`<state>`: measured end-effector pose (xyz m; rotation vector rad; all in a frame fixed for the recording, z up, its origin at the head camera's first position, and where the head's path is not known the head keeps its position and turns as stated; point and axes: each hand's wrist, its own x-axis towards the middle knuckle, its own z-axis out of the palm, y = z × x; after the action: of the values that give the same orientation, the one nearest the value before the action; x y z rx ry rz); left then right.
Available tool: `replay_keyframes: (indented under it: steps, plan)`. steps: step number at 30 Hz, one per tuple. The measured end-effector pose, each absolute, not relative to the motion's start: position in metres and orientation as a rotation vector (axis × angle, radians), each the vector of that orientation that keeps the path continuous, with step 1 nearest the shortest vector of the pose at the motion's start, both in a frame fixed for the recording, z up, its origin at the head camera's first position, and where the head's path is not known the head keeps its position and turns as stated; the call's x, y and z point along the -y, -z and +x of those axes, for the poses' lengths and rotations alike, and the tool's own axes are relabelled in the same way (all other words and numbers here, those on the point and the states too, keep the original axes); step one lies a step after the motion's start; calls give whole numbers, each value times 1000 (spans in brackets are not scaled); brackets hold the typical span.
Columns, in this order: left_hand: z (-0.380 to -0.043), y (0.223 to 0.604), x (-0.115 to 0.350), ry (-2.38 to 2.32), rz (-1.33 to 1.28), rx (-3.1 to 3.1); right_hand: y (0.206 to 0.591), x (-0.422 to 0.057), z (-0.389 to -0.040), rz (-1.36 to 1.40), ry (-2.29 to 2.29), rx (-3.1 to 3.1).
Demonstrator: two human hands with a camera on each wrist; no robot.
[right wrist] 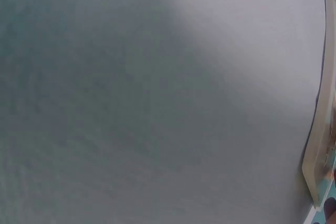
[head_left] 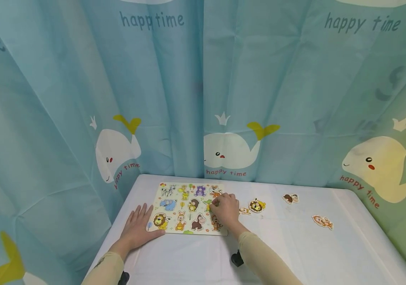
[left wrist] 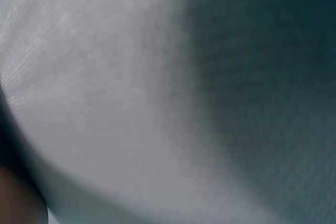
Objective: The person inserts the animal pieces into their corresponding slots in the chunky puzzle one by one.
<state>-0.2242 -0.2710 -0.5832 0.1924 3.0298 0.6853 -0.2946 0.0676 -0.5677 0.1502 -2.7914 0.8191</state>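
Note:
A wooden animal puzzle board (head_left: 185, 215) lies on the white-covered table, showing a zebra, a giraffe, an elephant, a lion and other animals. My left hand (head_left: 137, 227) rests with fingers spread beside the board's left side, its thumb at the lower left corner. Over the board's right side, my right hand (head_left: 227, 209) has its fingers curled and pinches the green crocodile puzzle piece (head_left: 207, 205) at the crocodile picture. The fingers partly cover that piece. In the right wrist view, the board's pale edge (right wrist: 316, 156) runs along the right side.
Right of the board lie a lion piece (head_left: 257, 205), a partly hidden orange piece (head_left: 245, 211), a brown animal piece (head_left: 290, 198) and an orange-and-white piece (head_left: 323, 222). A blue whale-print curtain (head_left: 185, 99) hangs behind the table (head_left: 281, 253). The left wrist view shows only blurred cloth.

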Motion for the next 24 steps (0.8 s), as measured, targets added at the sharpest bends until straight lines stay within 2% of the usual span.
replay_keyframes:
  steps: [24]
  plan:
    - [-226,583,271,-656,183,-3037,570,-66,-293,126,-837,2780]
